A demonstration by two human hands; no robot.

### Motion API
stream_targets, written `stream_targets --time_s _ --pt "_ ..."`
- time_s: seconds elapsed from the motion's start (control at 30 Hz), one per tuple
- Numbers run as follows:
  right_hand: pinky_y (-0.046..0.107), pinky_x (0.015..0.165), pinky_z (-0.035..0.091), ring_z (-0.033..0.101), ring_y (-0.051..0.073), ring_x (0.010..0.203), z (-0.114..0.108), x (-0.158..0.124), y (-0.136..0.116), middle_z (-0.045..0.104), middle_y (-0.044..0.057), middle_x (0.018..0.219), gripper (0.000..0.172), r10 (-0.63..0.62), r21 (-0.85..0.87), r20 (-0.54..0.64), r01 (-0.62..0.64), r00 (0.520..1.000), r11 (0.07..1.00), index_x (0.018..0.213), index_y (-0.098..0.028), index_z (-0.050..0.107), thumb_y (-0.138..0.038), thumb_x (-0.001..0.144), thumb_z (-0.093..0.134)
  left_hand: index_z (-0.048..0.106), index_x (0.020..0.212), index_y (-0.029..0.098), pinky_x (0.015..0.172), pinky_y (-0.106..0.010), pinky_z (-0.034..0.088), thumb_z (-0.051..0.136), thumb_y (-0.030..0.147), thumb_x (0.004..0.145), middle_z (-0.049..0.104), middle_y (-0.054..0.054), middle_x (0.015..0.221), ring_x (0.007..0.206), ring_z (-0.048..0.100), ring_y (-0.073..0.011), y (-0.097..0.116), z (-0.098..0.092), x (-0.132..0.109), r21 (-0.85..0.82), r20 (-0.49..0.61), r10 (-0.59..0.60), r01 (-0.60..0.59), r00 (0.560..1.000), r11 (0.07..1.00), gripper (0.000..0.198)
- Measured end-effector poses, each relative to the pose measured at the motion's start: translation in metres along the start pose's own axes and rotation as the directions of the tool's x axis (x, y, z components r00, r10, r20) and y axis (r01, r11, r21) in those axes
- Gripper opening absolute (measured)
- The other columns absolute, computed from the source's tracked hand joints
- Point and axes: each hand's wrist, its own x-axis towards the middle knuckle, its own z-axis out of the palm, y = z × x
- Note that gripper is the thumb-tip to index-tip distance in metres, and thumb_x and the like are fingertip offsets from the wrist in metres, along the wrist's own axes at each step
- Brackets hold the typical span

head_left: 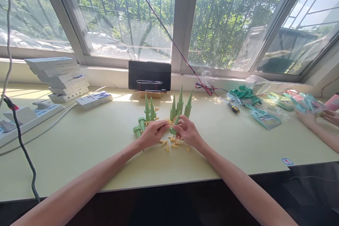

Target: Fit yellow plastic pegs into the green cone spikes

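Over the middle of the table, my right hand (187,131) is closed around a green cone-shaped spike (176,122), its tip pointing up and its collar low. My left hand (155,131) pinches with its fingertips just left of that spike; whatever is in the pinch is too small to make out. Small yellow pegs (167,147) lie scattered below and between the hands. Behind my right hand stand three tall green spikes (180,100). More green spikes with collars (147,107) stand behind my left hand, and others (137,131) lie tilted beside it.
At the back, a black tablet (149,72) leans with a phone (149,85) before it. White boxes (63,79) and a power strip (31,122) are left. Right are a yellow-black tool (234,108), packaged bags (265,116) and another person's hands (307,116).
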Motion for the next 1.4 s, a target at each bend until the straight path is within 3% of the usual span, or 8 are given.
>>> stream_targets --time_s 0.37,0.73,1.1,1.4 --pt "0.022 0.036 0.044 0.058 0.013 0.038 -0.001 0.0 -0.01 0.057 -0.008 0.057 0.032 0.117 0.082 0.11 -0.127 0.987 0.989 0.1 -0.022 0.043 -0.049 0.089 0.057 0.056 0.073 0.015 0.051 -0.021 0.028 0.048 0.027 0.097 0.04 0.005 0.058 0.054 0.03 -0.0082 0.005 -0.002 0.001 -0.005 0.003 -0.012 0.012 1.0 1.0 0.027" --pt "0.021 0.041 0.046 0.06 0.009 0.046 0.0 0.0 0.003 0.056 -0.006 0.075 0.03 -0.005 0.025 0.019 0.005 1.0 1.0 0.099 -0.024 0.045 -0.044 0.086 0.063 0.046 0.067 0.016 0.052 -0.021 0.027 0.046 0.023 0.097 0.034 0.006 0.058 0.054 0.029 -0.0083 0.0 -0.001 0.0 0.008 0.022 0.003 -0.003 1.0 1.0 0.031" --pt "0.023 0.036 0.045 0.055 0.014 0.036 -0.002 0.001 -0.012 0.057 -0.008 0.049 0.036 0.158 0.133 0.163 -0.18 0.974 0.975 0.102 -0.021 0.044 -0.051 0.088 0.058 0.057 0.075 0.015 0.052 -0.021 0.029 0.049 0.028 0.097 0.041 0.005 0.059 0.054 0.031 -0.0082 0.005 -0.002 0.002 -0.014 0.02 0.009 -0.009 1.0 1.0 0.027" --pt "0.019 0.038 0.044 0.06 0.009 0.043 0.0 0.0 0.003 0.058 -0.007 0.075 0.032 0.025 0.033 0.025 -0.026 0.999 0.999 0.1 -0.024 0.046 -0.046 0.086 0.064 0.051 0.068 0.016 0.051 -0.022 0.028 0.045 0.024 0.098 0.034 0.005 0.058 0.054 0.029 -0.0087 0.002 -0.002 0.001 0.014 0.039 0.008 -0.008 0.999 1.0 0.031"
